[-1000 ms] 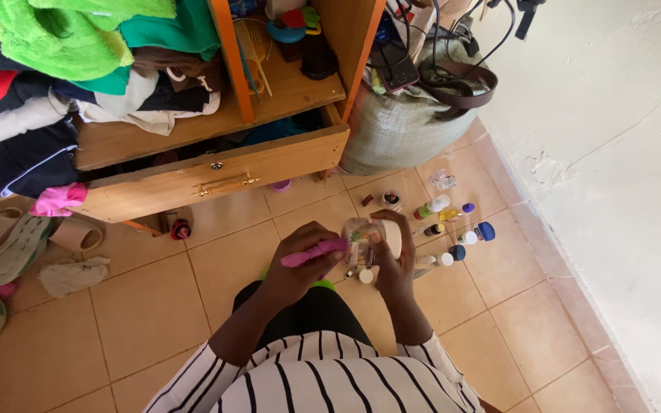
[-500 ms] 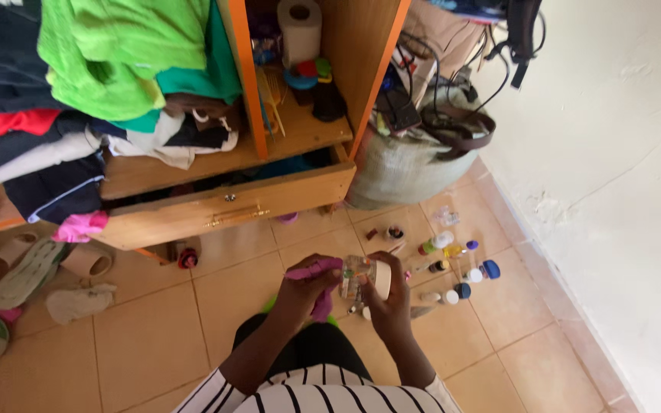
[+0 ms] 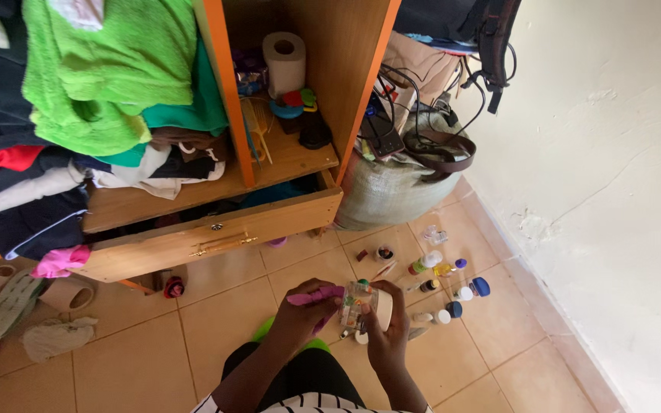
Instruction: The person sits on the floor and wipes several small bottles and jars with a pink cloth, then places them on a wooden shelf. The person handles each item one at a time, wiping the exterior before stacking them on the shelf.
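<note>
Above the tiled floor, the right hand has its fingers curled shut around a small clear jar, while the left hand pinches a pink cloth closed against the jar's left side.

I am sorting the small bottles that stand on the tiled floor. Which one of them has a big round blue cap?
It is the small bottle with the round blue cap at the right end of the group, nearest the white wall. The neighbouring bottles show white, purple or darker caps.
</note>
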